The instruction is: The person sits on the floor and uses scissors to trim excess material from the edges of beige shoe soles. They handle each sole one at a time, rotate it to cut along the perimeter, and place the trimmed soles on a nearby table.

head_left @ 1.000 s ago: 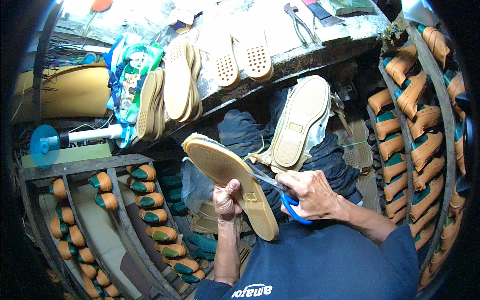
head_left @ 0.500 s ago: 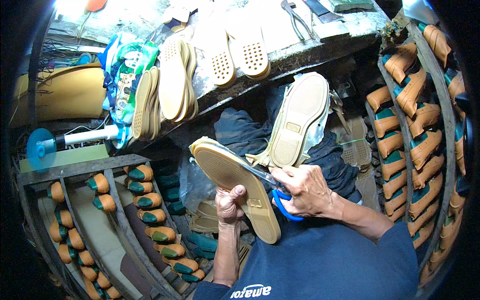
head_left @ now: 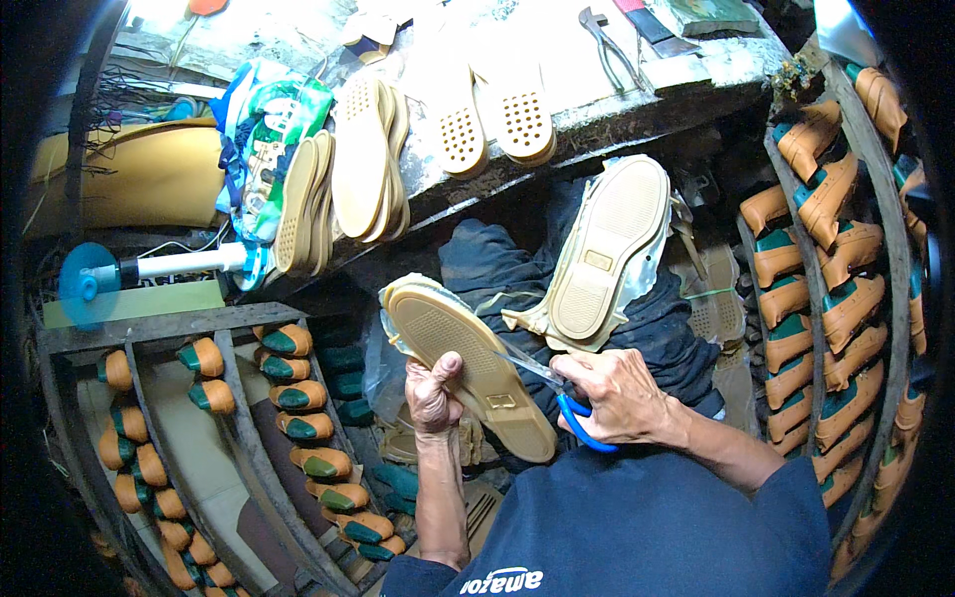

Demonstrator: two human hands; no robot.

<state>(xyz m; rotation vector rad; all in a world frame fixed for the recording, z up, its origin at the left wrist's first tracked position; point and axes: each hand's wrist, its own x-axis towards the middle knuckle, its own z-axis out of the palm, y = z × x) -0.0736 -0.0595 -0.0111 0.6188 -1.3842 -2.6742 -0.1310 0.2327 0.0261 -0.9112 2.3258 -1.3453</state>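
My left hand [head_left: 435, 395] grips a tan shoe sole [head_left: 466, 360] by its edge, thumb over the patterned underside. A strip of pale material clings along the sole's toe rim. My right hand [head_left: 612, 396] is closed around blue-handled scissors [head_left: 577, 413], whose metal blades lie across the held sole's right edge. Whether the blades are parted is hard to make out. A second tan sole [head_left: 611, 249] rests on my lap, underside up, with ragged pale sheet sticking out around its edge.
At the back, a worktable [head_left: 597, 129] bears stacked tan soles [head_left: 366, 159], perforated soles [head_left: 524, 119] and pliers [head_left: 609, 45]. Wooden racks of orange-and-green shoe uppers stand left [head_left: 301, 398] and right [head_left: 846, 259]. A small blue fan [head_left: 90, 284] is at the left.
The scissors and my right hand have moved slightly right and down. My left hand has shifted a little left and up, with the sole's heel end rising slightly. The view has shifted a little.
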